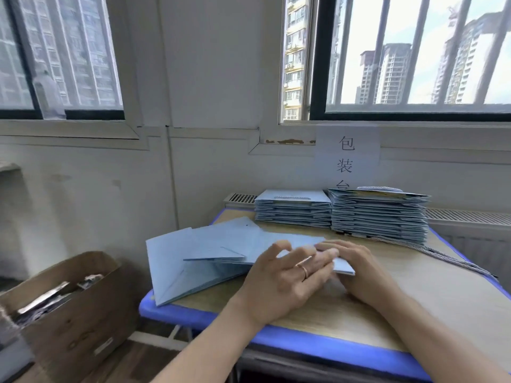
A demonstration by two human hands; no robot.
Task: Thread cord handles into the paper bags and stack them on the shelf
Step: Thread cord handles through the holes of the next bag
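My left grip (287, 275) lies spread and loose on the blue paper bag (276, 239) under it. My right grip (356, 269) touches the bag's edge; I cannot tell if it pinches. I should hold the bag flat, find its holes, then take a cord (442, 255) lying right of my grips.

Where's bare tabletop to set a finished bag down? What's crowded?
Bare wood right of the right hand, between the cords and the blue front edge of the table; a smaller strip between the forearms. Crowded: short stack and tall stack at the back, loose bags front-left.
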